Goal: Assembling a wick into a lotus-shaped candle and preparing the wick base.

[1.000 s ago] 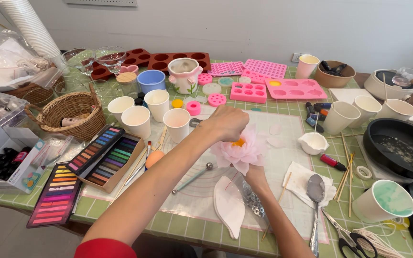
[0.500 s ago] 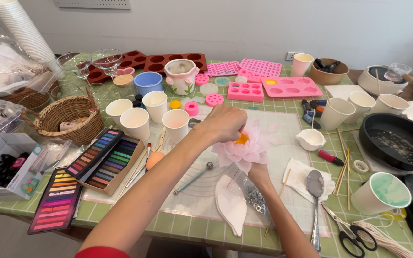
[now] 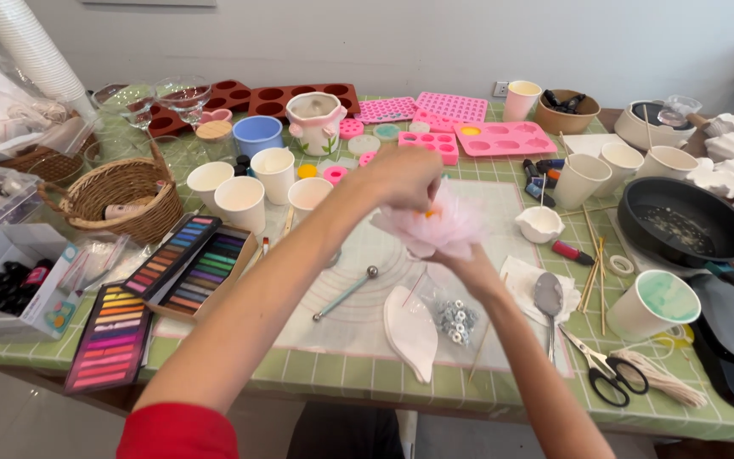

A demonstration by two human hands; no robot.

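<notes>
Right hand (image 3: 469, 265) comes up from below, fingers cupped under a pale pink petalled flower with an orange centre (image 3: 439, 225), holding it above the translucent white work mat (image 3: 367, 314). Left hand (image 3: 401, 178) sits on top of the flower, fingers curled narrow and pinching at the orange centre; exact fingertip contact is blurred, cannot tell more.

Just below the right-hand fingers: white leaf-shaped petal piece (image 3: 411, 330) and small clear bag of silver metal bits (image 3: 454, 319) on the mat. Left of them, metal ball-ended modelling tool (image 3: 346, 293). Right of the wrist, metal spoon (image 3: 548, 297) on white tissue, then black-handled scissors (image 3: 609, 374) near the table edge.

Left of the left-hand fingers: three white paper cups (image 3: 244, 191), and nearer the edge open trays of coloured pastel sticks (image 3: 189, 268). Further left, woven wicker basket (image 3: 121, 195).

Right of the fingers: small white ceramic dish (image 3: 541, 223), black frying pan (image 3: 686, 223).

Beyond the fingers: pink silicone moulds (image 3: 503, 136), white jug with pink flowers (image 3: 316, 123), brown silicone mould tray (image 3: 290, 95).
</notes>
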